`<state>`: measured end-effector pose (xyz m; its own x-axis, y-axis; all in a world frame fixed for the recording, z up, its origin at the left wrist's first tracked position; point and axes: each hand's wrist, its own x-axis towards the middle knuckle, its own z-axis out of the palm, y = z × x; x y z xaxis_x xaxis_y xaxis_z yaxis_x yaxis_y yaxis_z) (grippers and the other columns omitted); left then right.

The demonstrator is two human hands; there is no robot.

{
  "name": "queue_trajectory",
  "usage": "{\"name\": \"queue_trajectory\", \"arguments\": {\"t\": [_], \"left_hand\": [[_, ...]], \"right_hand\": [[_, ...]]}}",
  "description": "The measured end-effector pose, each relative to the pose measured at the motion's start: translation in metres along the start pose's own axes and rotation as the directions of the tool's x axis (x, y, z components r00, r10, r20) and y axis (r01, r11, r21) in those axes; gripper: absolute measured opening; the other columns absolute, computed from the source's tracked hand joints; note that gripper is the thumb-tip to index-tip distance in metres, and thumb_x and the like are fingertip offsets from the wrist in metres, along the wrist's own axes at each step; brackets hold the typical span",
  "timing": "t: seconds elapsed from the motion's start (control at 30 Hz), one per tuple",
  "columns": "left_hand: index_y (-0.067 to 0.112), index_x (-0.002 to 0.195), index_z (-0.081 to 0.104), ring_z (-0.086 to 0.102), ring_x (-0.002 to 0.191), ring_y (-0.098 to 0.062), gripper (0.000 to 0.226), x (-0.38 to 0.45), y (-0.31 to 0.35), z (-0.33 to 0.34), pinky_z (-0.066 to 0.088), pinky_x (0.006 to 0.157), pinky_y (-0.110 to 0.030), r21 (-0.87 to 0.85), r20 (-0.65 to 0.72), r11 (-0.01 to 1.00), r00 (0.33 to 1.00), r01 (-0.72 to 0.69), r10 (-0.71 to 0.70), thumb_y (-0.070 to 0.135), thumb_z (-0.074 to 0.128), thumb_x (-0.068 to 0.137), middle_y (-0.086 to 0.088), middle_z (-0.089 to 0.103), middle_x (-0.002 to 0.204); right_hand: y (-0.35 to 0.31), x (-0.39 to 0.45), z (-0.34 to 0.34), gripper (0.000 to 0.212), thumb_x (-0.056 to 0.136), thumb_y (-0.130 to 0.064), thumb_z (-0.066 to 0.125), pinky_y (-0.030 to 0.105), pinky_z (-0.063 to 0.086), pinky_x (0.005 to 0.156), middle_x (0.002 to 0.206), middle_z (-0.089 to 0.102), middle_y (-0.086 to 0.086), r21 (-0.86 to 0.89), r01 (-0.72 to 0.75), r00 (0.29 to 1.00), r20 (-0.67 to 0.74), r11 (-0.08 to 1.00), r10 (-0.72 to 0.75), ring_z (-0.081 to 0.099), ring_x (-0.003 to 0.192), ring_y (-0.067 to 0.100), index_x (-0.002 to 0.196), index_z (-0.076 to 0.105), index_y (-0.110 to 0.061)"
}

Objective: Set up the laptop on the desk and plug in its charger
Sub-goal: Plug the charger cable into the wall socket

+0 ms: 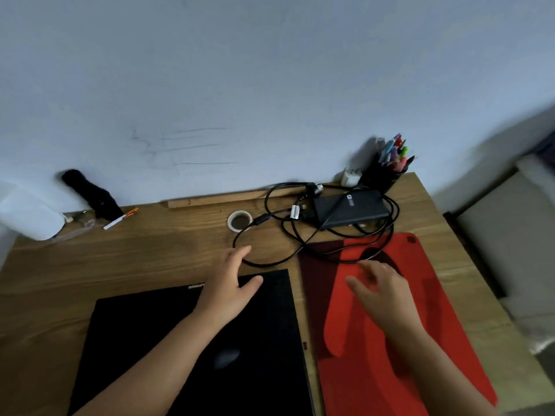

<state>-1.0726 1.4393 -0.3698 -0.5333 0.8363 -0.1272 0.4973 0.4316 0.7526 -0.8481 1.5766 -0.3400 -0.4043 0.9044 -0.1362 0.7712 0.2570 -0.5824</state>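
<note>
Laptop [192,340] lid-down, flat on wooden surface [120,256], near front edge — parked where it will be used, not yet opened. Left hand [231,283] above laptop's far right corner, fingers spread, gripping nothing; thumb over lid edge, fingertips past it toward cable loop. Right hand [381,292] right of laptop, over red mouse pad [420,325], fingers loosely open, empty. Both apparently heading for charger, judging by direction.

Charger brick [348,210] behind laptop, far right, near wall. Its black cable [270,259] tangled: one loop just beyond laptop's far edge, others draped over mouse pad's far end and around brick. Plug end [312,187] beside brick, unplugged from anything visible.

Clutter behind laptop: tape roll [239,220] touching cable loop, pen cup [381,175] and white adapter [350,177] behind brick, black object [90,193] leaning on wall far left. Tangle likely snags on tape roll when pulled. No outlet in view.
</note>
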Motion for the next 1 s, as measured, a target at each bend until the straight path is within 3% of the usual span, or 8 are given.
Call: {"name": "queue_trajectory", "arguments": {"t": [0.13,0.27,0.37,0.57,0.67,0.77,0.87,1.0], "left_hand": [[0.026,0.136,0.031,0.035,0.123,-0.006,0.064,0.035,0.032,0.046,0.028,0.097,-0.024,-0.093,0.067,0.995,0.997,0.033,-0.027,0.033,0.064,0.081,0.004,0.037,0.138],[0.018,0.136,0.033,0.029,0.127,-0.014,0.067,0.118,0.066,0.104,0.023,0.100,-0.023,0.114,0.116,0.992,0.993,-0.047,0.034,0.036,0.064,0.080,-0.005,0.038,0.137],[0.018,0.137,0.033,0.026,0.132,-0.025,0.074,0.141,0.070,0.102,0.025,0.108,-0.036,0.264,0.086,0.961,0.994,-0.088,0.067,0.042,0.068,0.076,-0.012,0.032,0.142],[0.028,0.141,0.023,0.011,0.139,-0.034,0.100,0.186,0.077,0.107,0.014,0.112,-0.047,0.473,0.128,0.866,0.985,-0.162,0.114,0.063,0.070,0.060,-0.016,0.013,0.152],[0.026,0.139,0.030,0.009,0.139,-0.032,0.105,0.196,0.083,0.124,0.009,0.113,-0.049,0.568,0.155,0.761,0.949,-0.312,0.274,0.066,0.072,0.051,-0.013,0.015,0.152],[0.026,0.141,0.018,0.006,0.140,-0.029,0.120,0.200,0.090,0.139,-0.003,0.113,-0.051,0.603,0.294,0.683,0.911,-0.411,0.289,0.078,0.064,0.044,-0.012,0.015,0.153],[0.025,0.142,-0.001,0.024,0.134,-0.030,0.132,0.203,0.096,0.152,-0.009,0.111,-0.053,0.668,0.353,0.626,0.912,-0.402,0.209,0.083,0.060,0.040,-0.015,0.033,0.140],[0.021,0.142,-0.004,0.043,0.118,-0.033,0.133,0.211,0.102,0.159,0.002,0.113,-0.049,0.721,0.334,0.567,0.917,-0.397,0.217,0.078,0.065,0.044,-0.016,0.049,0.121]], "right_hand": [[0.022,0.029,-0.013,0.032,0.078,-0.025,0.069,0.034,0.047,0.082,0.100,0.067,0.007,0.008,-0.020,0.999,-0.025,1.000,0.021,0.061,0.095,0.024,0.106,0.064,-0.010],[0.064,0.098,-0.020,0.033,0.078,-0.025,0.068,0.031,0.047,0.077,0.101,0.065,0.008,0.018,-0.045,0.999,-0.017,0.999,0.045,0.061,0.090,0.021,0.107,0.063,-0.010],[0.059,0.104,-0.015,0.038,0.079,-0.027,0.067,0.025,0.042,0.074,0.107,0.061,0.008,0.002,-0.014,1.000,-0.012,1.000,0.014,0.058,0.090,0.020,0.113,0.060,-0.011],[0.060,0.134,-0.006,0.047,0.078,-0.027,0.068,0.033,0.041,0.094,0.120,0.052,0.010,-0.019,0.022,1.000,-0.012,1.000,-0.022,0.046,0.116,0.027,0.120,0.055,-0.010],[0.071,0.147,-0.003,0.050,0.078,-0.026,0.069,0.035,0.039,0.099,0.124,0.050,0.010,-0.012,-0.005,1.000,-0.017,1.000,0.005,0.042,0.119,0.027,0.122,0.053,-0.010],[0.079,0.146,-0.002,0.048,0.078,-0.026,0.068,0.033,0.036,0.098,0.123,0.051,0.009,0.028,-0.034,0.998,-0.055,0.999,0.036,0.042,0.119,0.025,0.122,0.054,-0.011],[0.089,0.139,-0.003,0.047,0.078,-0.026,0.069,0.029,0.035,0.096,0.120,0.051,0.005,0.046,-0.053,0.995,-0.078,0.998,0.057,0.042,0.117,0.022,0.120,0.055,-0.012],[0.098,0.128,-0.008,0.043,0.078,-0.025,0.069,0.025,0.033,0.095,0.117,0.052,0.002,0.079,-0.058,0.990,-0.121,0.995,0.067,0.043,0.115,0.018,0.117,0.058,-0.013]]}}
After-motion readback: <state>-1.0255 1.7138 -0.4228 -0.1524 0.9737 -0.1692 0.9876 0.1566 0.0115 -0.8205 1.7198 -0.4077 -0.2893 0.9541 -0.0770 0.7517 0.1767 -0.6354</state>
